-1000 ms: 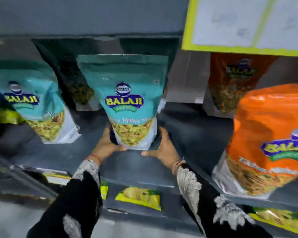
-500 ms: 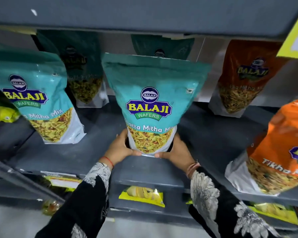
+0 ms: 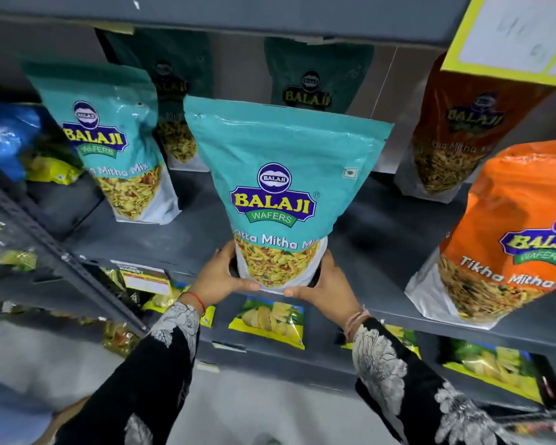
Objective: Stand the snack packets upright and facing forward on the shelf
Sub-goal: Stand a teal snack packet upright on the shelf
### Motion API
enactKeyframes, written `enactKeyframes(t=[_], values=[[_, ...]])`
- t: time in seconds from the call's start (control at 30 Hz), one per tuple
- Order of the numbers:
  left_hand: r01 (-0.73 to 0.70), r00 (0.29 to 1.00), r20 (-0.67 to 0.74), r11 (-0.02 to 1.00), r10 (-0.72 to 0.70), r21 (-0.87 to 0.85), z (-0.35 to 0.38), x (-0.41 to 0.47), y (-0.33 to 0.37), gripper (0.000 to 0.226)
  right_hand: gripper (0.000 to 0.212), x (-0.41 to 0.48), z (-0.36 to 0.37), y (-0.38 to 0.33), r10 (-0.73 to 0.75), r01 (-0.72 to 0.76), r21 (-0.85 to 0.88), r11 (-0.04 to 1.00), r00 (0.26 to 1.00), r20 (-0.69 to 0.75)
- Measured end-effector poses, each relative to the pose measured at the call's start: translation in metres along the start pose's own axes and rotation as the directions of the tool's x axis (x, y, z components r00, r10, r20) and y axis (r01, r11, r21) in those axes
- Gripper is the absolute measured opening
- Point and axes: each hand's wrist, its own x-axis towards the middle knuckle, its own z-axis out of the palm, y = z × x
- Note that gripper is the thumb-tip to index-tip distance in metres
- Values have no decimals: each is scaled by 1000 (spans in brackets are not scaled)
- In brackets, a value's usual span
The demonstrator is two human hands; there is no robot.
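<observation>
A: In the head view, what were the hands doing?

B: The left hand (image 3: 220, 277) and the right hand (image 3: 326, 285) both clasped the base of a teal Balaji Khatta Mitha Mix packet (image 3: 281, 191), one on each side, thumbs under its bottom edge. The packet stood upright with its printed front facing the camera, at the front edge of the grey shelf (image 3: 366, 239).

A: Was its base on the shelf?

B: The fingers hid that, so I could not tell whether it rested there or was held just above.

A: And the other packets?

B: A second teal Mitha Mix packet (image 3: 109, 146) stood to the left, upright and leaning a little, front outward. Behind it and behind the held one, two darker teal packets (image 3: 315, 81) stood at the back in shadow. To the right, an orange Tikha Mitha Mix packet (image 3: 507, 232) stood at the shelf's front edge, tilted, with a darker orange packet (image 3: 463, 130) further back.

A: Anything else?

B: A blue packet (image 3: 7, 136) sat at the far left. On the shelf below, yellow chip packets (image 3: 270, 319) lay flat. A yellow-bordered paper sign (image 3: 511, 36) hung at the upper right. Both sleeves (image 3: 161, 364) were black with a pale floral print.
</observation>
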Motion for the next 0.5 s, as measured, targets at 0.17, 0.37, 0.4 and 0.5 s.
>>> enactKeyframes(t=[0.17,0.37,0.4,0.5], values=[[-30,1000,8,1000,30,-2,-23,3,-7,98,92,7,23,-8,10,-6,60,998,998,-64],[-129,991,-60,980,121,-151,-17,-9,-13,94,94,-22,7,-11,57,50,251,967,915,-401],[-152,978,-174,961,112,-232,-17,-21,-14,87,86,-43,11,-9,38,104,214,971,820,-571],[-269,829,-554,922,75,-278,-83,-31,-40,50,52,-66,94,-41,-244,317,3,948,735,-632]])
